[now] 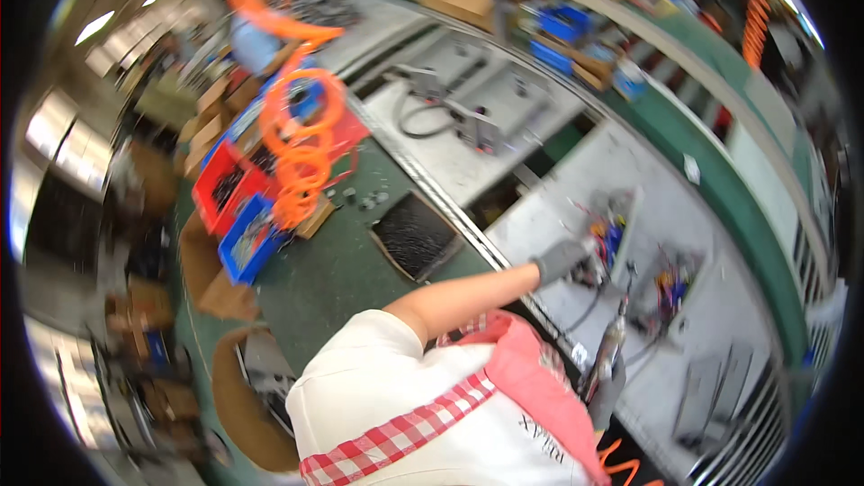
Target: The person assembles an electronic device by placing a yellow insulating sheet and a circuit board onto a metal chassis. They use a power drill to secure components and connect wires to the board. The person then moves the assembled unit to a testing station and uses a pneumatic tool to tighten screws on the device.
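A grey glove covers my left hand (562,261), which reaches over the pale metal panel (531,227) to a cluster of red, blue and yellow wires (612,241). Its fingers meet a dark part beside the wires; blur hides how they are bent. Lower right, my right hand (608,389), gloved too, is wrapped round a silver power screwdriver (610,344). The tool's thin bit points up and away, between that cluster and a second wire bundle (670,288) to the right.
Farther along the line lies another panel (450,166) with a dark cable. To the left are a tray of black screws (416,236), a red bin (216,196), a blue bin (247,238) and a hanging orange coiled hose (301,166). Dark brackets (715,391) lie lower right.
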Available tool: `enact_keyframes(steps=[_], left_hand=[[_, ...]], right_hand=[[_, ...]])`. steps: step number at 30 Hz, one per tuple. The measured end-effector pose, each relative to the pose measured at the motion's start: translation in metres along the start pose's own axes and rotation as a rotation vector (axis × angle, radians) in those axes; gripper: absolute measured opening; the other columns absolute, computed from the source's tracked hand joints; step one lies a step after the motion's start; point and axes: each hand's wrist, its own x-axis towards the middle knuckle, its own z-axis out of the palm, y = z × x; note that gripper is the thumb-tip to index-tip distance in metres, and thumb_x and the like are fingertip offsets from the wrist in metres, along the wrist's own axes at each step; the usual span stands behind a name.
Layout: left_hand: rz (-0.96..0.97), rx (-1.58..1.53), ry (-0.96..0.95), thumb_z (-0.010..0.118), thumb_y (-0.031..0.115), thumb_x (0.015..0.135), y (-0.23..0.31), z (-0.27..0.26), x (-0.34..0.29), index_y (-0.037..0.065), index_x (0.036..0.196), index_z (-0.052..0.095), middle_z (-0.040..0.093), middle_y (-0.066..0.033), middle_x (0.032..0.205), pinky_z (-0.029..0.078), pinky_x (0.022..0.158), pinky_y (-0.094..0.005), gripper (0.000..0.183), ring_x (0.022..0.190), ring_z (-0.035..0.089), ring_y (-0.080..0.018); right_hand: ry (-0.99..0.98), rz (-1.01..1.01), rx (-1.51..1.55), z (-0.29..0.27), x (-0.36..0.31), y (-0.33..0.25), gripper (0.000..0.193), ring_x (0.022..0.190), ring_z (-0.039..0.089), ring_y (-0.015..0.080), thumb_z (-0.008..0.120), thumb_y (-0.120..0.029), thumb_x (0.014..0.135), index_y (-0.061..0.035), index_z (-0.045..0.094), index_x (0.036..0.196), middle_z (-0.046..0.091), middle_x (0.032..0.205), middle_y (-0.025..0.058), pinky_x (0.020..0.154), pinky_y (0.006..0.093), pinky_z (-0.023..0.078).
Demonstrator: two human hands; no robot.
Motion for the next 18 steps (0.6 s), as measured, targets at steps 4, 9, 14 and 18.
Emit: enact_keyframes(steps=[4, 9, 14, 18], left_hand=[[-0.020, 0.168, -0.072, 0.055, 0.040, 0.087, -0.010, 0.013, 0.050, 0.008, 0.079, 0.059, 0.063, -0.0114, 0.071, 0.049, 0.059, -0.0352, 0.034, 0.065, 0.063, -0.0233], [0.093, 0.981, 0.036, 0.056, 0.061, 0.078, 0.005, 0.050, 0.066, 0.005, 0.069, 0.064, 0.063, -0.0172, 0.070, 0.046, 0.064, -0.0431, 0.058, 0.068, 0.061, -0.0336], [0.222, 1.223, 0.035, 0.061, 0.060, 0.073, -0.013, 0.076, 0.073, 0.005, 0.067, 0.065, 0.064, -0.0163, 0.071, 0.047, 0.064, -0.0419, 0.056, 0.071, 0.063, -0.0324], [0.263, 1.213, 0.077, 0.059, 0.059, 0.074, -0.022, 0.068, 0.072, 0.005, 0.065, 0.063, 0.062, -0.0161, 0.066, 0.045, 0.062, -0.0431, 0.056, 0.067, 0.061, -0.0339]], right_hand=[[0.120, -0.036, -0.081, -0.034, 0.002, 0.057, 0.051, 0.083, 0.054, 0.0114, 0.062, -0.029, 0.079, 0.0006, 0.052, 0.119, 0.059, 0.093, 0.0042, 0.072, 0.0261, 0.044], [0.261, 0.103, -0.238, -0.026, -0.018, 0.056, 0.054, 0.092, 0.055, 0.0145, 0.070, -0.034, 0.074, -0.0014, 0.057, 0.116, 0.061, 0.098, 0.0107, 0.081, 0.0299, 0.043], [0.307, 0.137, -0.326, -0.018, -0.019, 0.074, 0.056, 0.080, 0.059, 0.0189, 0.072, -0.041, 0.073, -0.0044, 0.058, 0.114, 0.063, 0.091, 0.0110, 0.075, 0.0315, 0.047], [0.267, 0.181, -0.371, -0.010, -0.010, 0.069, 0.057, 0.079, 0.059, 0.0171, 0.071, -0.045, 0.074, -0.0057, 0.058, 0.114, 0.063, 0.088, 0.0101, 0.074, 0.0313, 0.047]])
